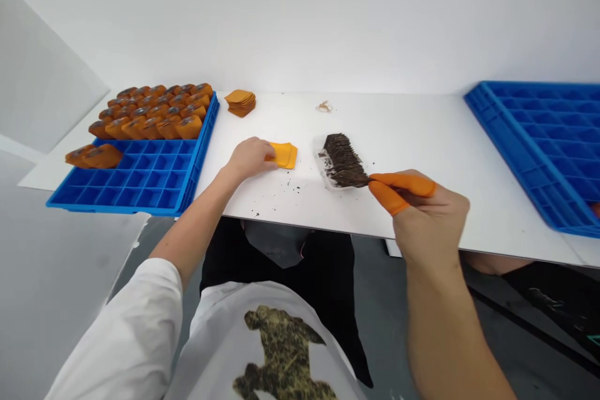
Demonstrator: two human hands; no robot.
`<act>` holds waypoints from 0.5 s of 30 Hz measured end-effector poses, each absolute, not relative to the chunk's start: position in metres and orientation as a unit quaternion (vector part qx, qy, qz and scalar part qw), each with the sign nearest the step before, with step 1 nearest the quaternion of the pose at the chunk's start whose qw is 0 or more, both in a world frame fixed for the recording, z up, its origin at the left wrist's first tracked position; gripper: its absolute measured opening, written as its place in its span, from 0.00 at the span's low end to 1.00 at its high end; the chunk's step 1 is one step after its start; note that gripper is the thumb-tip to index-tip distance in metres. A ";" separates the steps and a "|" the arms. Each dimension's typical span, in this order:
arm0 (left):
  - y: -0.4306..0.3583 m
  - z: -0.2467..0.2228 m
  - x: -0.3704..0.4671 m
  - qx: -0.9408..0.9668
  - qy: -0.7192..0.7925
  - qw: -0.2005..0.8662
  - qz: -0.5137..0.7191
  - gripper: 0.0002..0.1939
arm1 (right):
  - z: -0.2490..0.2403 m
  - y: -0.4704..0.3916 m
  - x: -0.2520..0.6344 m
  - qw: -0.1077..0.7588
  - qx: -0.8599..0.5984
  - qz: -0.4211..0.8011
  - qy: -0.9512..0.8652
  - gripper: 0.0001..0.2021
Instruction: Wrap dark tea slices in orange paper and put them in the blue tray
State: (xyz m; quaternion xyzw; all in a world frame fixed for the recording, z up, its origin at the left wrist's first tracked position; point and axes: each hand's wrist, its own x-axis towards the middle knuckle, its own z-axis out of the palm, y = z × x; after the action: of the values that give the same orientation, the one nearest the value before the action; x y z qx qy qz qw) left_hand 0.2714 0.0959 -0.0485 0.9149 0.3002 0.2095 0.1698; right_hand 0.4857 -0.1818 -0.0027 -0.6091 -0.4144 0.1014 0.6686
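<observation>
My left hand (253, 157) rests on the table with its fingers curled over the left edge of a small yellow-orange packet (284, 155), which lies flat. Orange finger covers sit on the thumb and forefinger of my right hand (422, 203). Those two fingertips pinch the end of a thin dark brown strip (362, 180) at the near right corner of a clear plastic tray (320, 161). A tight row of similar dark brown strips (344, 156) fills most of the tray.
A stack of orange packets (240, 102) stands behind my left hand. At left, a blue compartment tray (187, 182) holds many filled orange packets (154, 114). Another blue tray (509, 150) lies at right. Rubber bands (324, 107) and dark crumbs are on the white table (412, 131).
</observation>
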 end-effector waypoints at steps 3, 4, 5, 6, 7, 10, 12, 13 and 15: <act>0.103 -0.044 0.268 0.944 0.281 0.139 0.101 0.11 | -0.002 -0.171 0.494 0.647 -0.626 0.110 -0.420 0.04; 0.103 -0.040 0.268 0.950 0.276 0.123 0.075 0.12 | -0.002 -0.167 0.497 0.641 -0.631 0.113 -0.422 0.04; 0.103 -0.037 0.268 0.955 0.272 0.104 0.054 0.12 | 0.000 -0.162 0.500 0.636 -0.633 0.114 -0.425 0.03; 0.102 -0.034 0.270 0.960 0.267 0.081 0.035 0.13 | 0.001 -0.157 0.504 0.635 -0.632 0.114 -0.429 0.03; 0.100 -0.032 0.272 0.963 0.262 0.057 0.020 0.15 | 0.002 -0.151 0.507 0.637 -0.629 0.112 -0.432 0.03; 0.096 -0.031 0.278 0.966 0.260 -0.007 -0.002 0.16 | 0.007 -0.133 0.518 0.652 -0.615 0.104 -0.432 0.04; 0.094 -0.033 0.278 0.958 0.286 -0.024 0.023 0.17 | 0.011 -0.120 0.525 0.666 -0.602 0.102 -0.429 0.04; 0.094 -0.033 0.277 0.951 0.303 -0.024 0.056 0.17 | 0.012 -0.114 0.527 0.672 -0.595 0.101 -0.429 0.04; 0.094 -0.032 0.273 0.930 0.331 0.002 0.157 0.15 | 0.015 -0.101 0.532 0.682 -0.584 0.099 -0.429 0.04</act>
State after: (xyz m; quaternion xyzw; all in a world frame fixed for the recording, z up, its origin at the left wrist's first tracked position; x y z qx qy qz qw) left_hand 0.2733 0.0945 -0.0322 0.9304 0.3312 0.1571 0.0023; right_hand 0.5324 -0.1006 0.0146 -0.5840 -0.4287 0.0989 0.6822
